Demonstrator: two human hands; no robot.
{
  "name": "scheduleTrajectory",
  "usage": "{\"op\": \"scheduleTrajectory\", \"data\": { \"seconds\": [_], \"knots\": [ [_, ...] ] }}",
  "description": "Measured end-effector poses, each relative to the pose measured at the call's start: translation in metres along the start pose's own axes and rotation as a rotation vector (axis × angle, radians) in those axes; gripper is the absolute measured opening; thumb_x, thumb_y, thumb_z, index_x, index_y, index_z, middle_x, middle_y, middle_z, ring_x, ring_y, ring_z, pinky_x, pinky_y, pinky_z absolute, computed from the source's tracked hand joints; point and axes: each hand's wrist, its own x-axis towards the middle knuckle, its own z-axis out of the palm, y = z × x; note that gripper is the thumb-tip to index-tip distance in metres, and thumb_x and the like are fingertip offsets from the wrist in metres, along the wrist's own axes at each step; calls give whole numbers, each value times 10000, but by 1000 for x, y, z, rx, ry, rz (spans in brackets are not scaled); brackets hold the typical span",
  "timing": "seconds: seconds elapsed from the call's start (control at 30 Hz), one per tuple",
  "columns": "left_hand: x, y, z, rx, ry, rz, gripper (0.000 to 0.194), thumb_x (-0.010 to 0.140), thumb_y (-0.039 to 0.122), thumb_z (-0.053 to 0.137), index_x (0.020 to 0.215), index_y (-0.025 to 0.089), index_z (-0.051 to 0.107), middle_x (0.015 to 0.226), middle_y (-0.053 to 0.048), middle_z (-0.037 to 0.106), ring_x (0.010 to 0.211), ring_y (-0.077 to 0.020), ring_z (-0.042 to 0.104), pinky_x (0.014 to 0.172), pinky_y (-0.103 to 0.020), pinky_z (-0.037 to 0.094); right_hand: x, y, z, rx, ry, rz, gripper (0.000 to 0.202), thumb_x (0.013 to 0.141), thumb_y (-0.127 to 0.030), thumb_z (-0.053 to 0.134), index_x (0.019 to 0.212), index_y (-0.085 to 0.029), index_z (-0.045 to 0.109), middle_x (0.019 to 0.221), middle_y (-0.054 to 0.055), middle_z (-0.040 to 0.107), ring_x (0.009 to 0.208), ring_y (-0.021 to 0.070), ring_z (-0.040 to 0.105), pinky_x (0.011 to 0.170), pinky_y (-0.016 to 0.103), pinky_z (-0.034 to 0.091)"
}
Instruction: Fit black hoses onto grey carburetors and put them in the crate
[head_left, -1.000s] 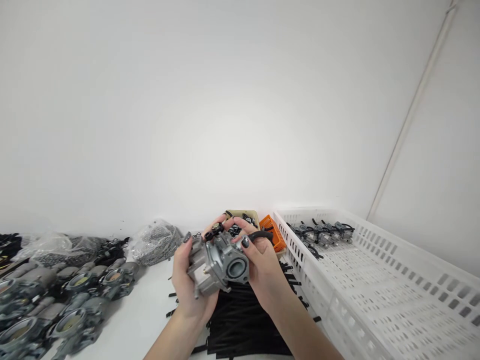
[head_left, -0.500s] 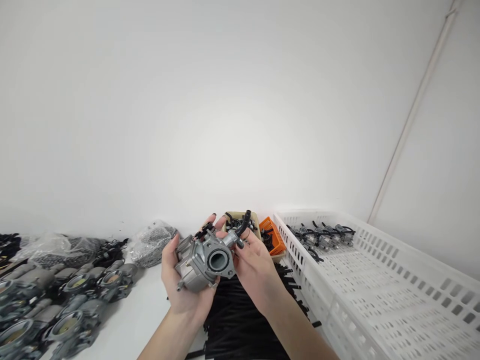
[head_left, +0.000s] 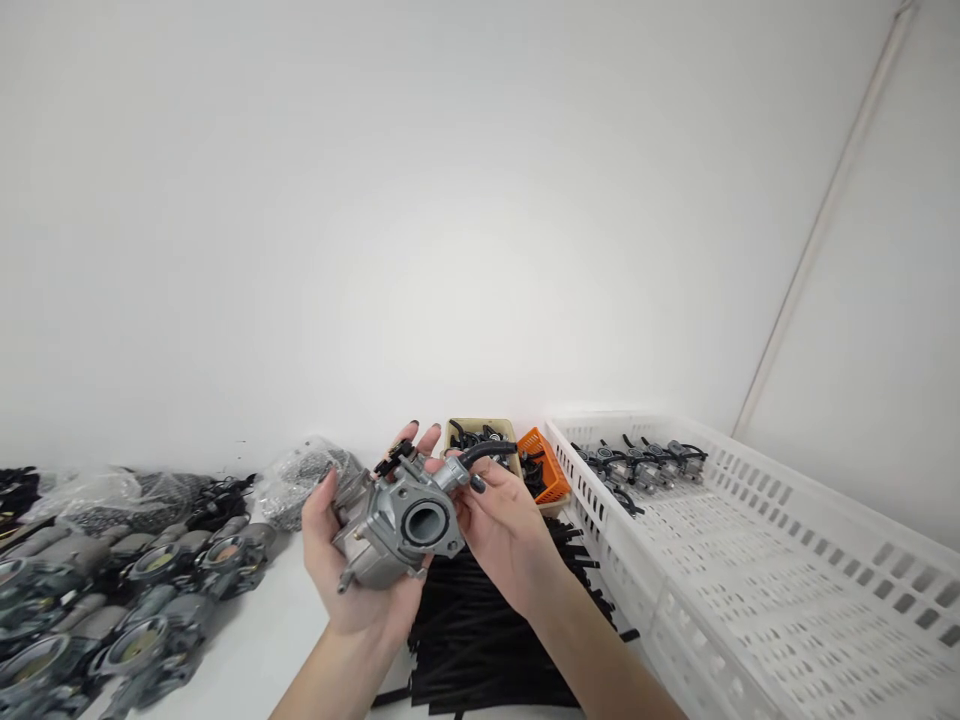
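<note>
A silver metal carburetor (head_left: 390,525) with a round bore facing me rests in my left hand (head_left: 356,590), whose fingers wrap it from the left and behind. A short black hose (head_left: 487,452) sticks out to the right from a fitting on its top right. My right hand (head_left: 506,520) grips around that fitting just under the hose, thumb on the near side; its other fingers are partly hidden. Below both hands lies a pile of black rubber tubes (head_left: 487,630).
Several carburetors (head_left: 139,645) cover the table at left, with a clear bag of parts (head_left: 304,480) behind them. A beige bin (head_left: 481,424) and an orange basket (head_left: 556,475) hold small parts. At right, a white crate (head_left: 697,610) contains several carburetors at its far end.
The black hose has swung from pointing up to pointing right. Both hands have shifted slightly left with the carburetor.
</note>
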Motion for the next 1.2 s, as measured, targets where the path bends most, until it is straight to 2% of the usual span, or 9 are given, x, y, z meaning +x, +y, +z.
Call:
{"op": "scheduleTrajectory", "data": {
  "seconds": [0.1,0.23,0.37,0.5,0.7,0.83,1.0,1.1,1.2],
  "knots": [
    [-3,-1,3,13,1,-15,562,803,537,563,1151,138,751,1091,-146,777,808,-269,730,732,-388,616,-1,1,-1,-16,24,-43,224,748,-343,886,900,-251,751,878,-2,777,766,112,665,758,198,507],
    [-6,-13,4,27,38,43,510,781,475,594,1126,135,753,1021,-129,786,977,-331,723,792,-402,612,-3,1,-3,-77,88,-50,378,697,-360,920,1024,-233,777,917,0,758,772,107,657,733,194,517],
    [-4,-14,2,11,24,36,489,785,468,592,1137,164,746,1085,-109,777,1068,-330,707,836,-390,604,-1,-1,-5,-48,74,-30,351,732,-455,876,981,-220,804,877,21,754,784,131,650,746,218,522],
    [-3,-6,2,61,36,-35,550,801,544,574,1153,155,741,1081,-129,776,985,-328,733,783,-399,614,1,-1,-6,-37,-17,4,355,725,-404,887,1013,-217,796,959,52,779,859,153,669,798,230,514],
    [-4,-4,6,32,55,-87,573,823,516,530,1180,116,736,1049,-152,778,884,-282,746,641,-319,603,0,0,-6,-94,55,-45,316,714,-367,898,971,-221,783,960,56,780,832,171,674,760,268,517],
    [-5,-5,7,-22,67,-110,512,832,490,537,1122,130,756,989,-123,786,722,-221,728,521,-265,563,-1,-1,-4,-141,39,-63,342,745,-383,879,1032,-223,785,975,54,770,894,172,670,788,257,513],
    [-6,-11,3,-30,108,-175,454,850,449,547,1127,150,747,863,-73,764,577,-176,670,418,-248,502,0,1,-7,-156,88,-73,286,729,-359,893,948,-214,778,920,42,766,849,170,672,756,255,517],
    [-6,-14,0,-46,91,-148,467,846,447,542,1152,152,738,903,-68,760,579,-170,663,374,-232,454,2,4,-11,-195,110,-39,320,734,-380,883,976,-205,768,984,67,775,917,207,688,806,295,528],
    [-4,-13,-1,-47,94,-95,507,837,465,539,1172,137,729,980,-88,763,584,-160,654,378,-233,448,4,5,-16,-190,128,-19,401,766,-387,854,1116,-220,753,1107,70,767,997,203,684,871,305,524]
  ]
}}
